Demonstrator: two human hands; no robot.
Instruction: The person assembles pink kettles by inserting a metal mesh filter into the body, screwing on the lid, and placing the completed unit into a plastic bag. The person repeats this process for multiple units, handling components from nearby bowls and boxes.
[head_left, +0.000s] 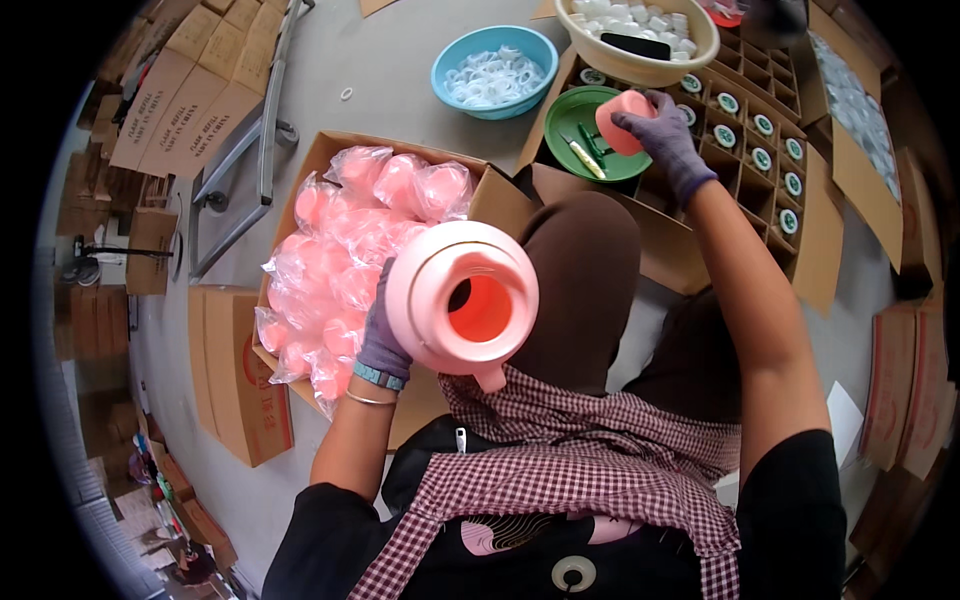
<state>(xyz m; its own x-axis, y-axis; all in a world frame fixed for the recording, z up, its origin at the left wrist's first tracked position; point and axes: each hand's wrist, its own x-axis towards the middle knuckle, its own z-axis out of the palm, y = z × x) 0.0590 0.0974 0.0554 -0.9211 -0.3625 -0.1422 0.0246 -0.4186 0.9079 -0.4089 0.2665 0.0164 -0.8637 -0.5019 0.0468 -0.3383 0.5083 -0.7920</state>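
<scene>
My gloved left hand (382,335) is wrapped round the side of a pink vacuum jug (415,295). The jug's uncapped mouth faces up toward me, showing an orange-pink inside with a dark round spot; a short pink nub juts from its lower edge. Away to the right, my gloved right hand (668,145) grips a small pink cup (622,122) above a green basin (570,105). Pens or slim tools (585,158) lie in that basin. Just left of the jug, an open carton (290,190) is heaped with pink cups in clear plastic bags (345,235).
A blue basin (440,75) holds whitish rings; a cream basin (708,40) holds white caps and a black phone (636,46). Both stand near a divided carton (745,195) with several green-and-white round tops. A metal-framed cart (268,150) with stacked cartons is at far left.
</scene>
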